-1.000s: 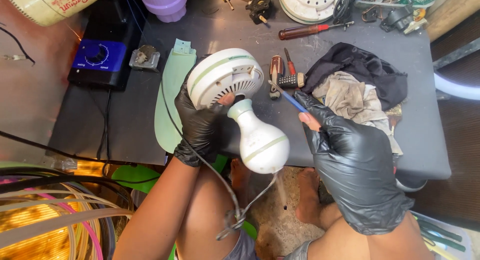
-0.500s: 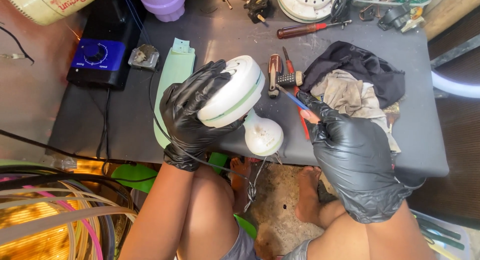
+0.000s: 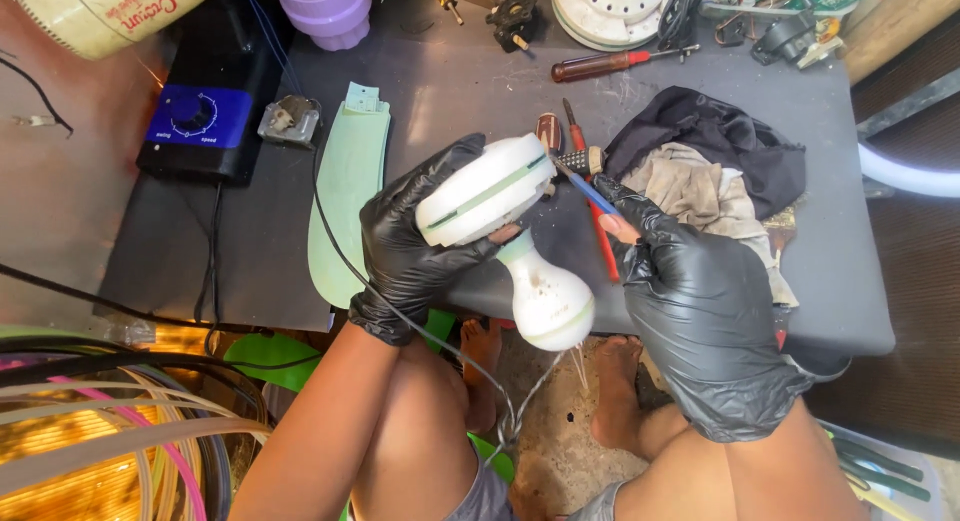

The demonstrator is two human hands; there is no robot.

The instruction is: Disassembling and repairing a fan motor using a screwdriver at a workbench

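I had my left hand [image 3: 415, 246], in a black glove, wrapped around the white fan motor housing [image 3: 487, 191], fingers curled over its round back so the seam faced the other hand. The housing hung just above the near edge of the dark tabletop [image 3: 450, 91], with its bulb-shaped neck [image 3: 547, 299] pointing down toward my knees, which kept the black cord [image 3: 400, 311] trailing clear below. My right hand [image 3: 700, 311], also gloved, was closed in a pinch on a thin blue-handled tool [image 3: 585, 189], its tip set against the side of the housing; holding it low like a pen seemed to give me steady aim at the seam.

Behind the housing, two screwdrivers [image 3: 575, 141] lay on the tabletop within easy reach, and a pile of rags [image 3: 715, 171] sat just to the right of them. A pale green fan blade [image 3: 345, 191] lay flat to the left, beside a blue speed-control box [image 3: 195, 121]. A red-handled screwdriver [image 3: 600, 65] rested farther back.
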